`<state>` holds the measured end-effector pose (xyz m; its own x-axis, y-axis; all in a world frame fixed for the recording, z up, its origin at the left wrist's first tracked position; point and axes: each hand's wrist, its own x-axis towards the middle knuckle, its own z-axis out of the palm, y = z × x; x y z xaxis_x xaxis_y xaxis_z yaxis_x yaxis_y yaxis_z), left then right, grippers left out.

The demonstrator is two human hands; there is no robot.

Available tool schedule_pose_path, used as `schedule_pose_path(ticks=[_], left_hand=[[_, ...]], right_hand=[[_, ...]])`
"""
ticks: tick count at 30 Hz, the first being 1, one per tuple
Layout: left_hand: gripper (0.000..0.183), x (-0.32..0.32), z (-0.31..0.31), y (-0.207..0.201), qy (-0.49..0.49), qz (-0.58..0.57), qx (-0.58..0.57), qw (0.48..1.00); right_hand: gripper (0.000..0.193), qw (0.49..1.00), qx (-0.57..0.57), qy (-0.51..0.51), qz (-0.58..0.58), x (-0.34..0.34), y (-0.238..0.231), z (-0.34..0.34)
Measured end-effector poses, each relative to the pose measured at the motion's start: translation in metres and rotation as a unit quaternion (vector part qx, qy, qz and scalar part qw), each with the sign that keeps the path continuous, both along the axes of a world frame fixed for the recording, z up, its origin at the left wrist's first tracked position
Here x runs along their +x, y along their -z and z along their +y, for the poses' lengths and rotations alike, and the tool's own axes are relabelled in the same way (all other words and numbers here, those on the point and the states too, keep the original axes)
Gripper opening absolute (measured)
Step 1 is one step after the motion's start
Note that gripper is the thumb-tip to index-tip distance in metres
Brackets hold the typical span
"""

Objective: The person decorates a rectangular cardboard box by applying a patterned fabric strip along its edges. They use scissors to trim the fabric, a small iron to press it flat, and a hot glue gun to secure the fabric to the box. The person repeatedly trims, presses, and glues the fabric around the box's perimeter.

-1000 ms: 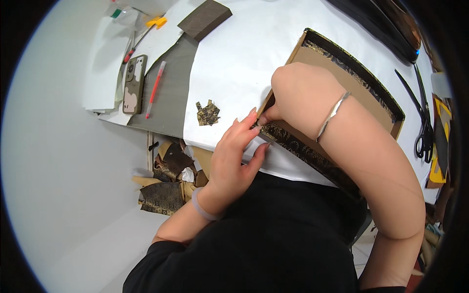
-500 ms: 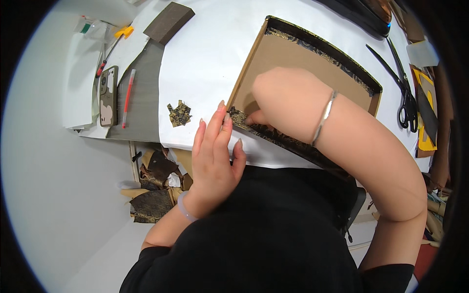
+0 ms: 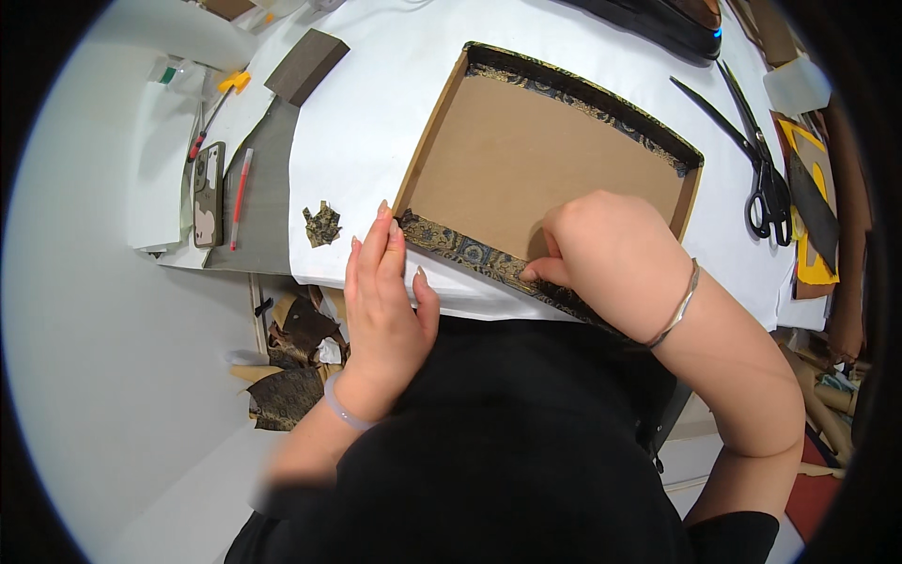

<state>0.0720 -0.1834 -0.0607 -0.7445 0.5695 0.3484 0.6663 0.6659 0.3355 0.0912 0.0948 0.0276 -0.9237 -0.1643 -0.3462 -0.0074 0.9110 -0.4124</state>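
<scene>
A shallow rectangular box tray (image 3: 526,155) lies on the white-covered table, its floor plain brown. Patterned black, gold and blue fabric (image 3: 460,249) lines its near inner wall. My left hand (image 3: 385,301) is open, fingers stretched out, with the fingertips against the outside of the tray's near left corner. Inside the tray, at the near wall, my right hand (image 3: 601,258) is closed, its fingers curled. Its thumb presses on the fabric lining. Whatever those curled fingers may hold is hidden by the hand. A small patterned fabric scrap (image 3: 322,225) lies left of the tray.
Black scissors (image 3: 766,179) lie right of the tray. At the left are a phone (image 3: 209,193), a red pen (image 3: 241,199) and a dark grey block (image 3: 307,67). A black device (image 3: 653,26) stands at the far edge. Below the table, offcuts (image 3: 291,395) are piled.
My right hand has slid rightward along the near wall, uncovering more of the patterned lining. My left hand stays at the corner. The whole view has shifted slightly.
</scene>
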Motion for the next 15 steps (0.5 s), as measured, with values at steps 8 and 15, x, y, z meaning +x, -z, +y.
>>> schedule_pose_path(ticks=[8, 15], left_hand=[[0.064, 0.000, 0.001, 0.003, -0.003, 0.047, -0.008, 0.999], [0.059, 0.000, 0.001, 0.007, -0.004, 0.038, 0.009, 0.999]], right_hand=[[0.031, 0.998, 0.050, -0.016, -0.046, 0.027, -0.015, 0.029], [0.020, 0.994, 0.062, -0.076, 0.037, 0.044, -0.010, 0.051]])
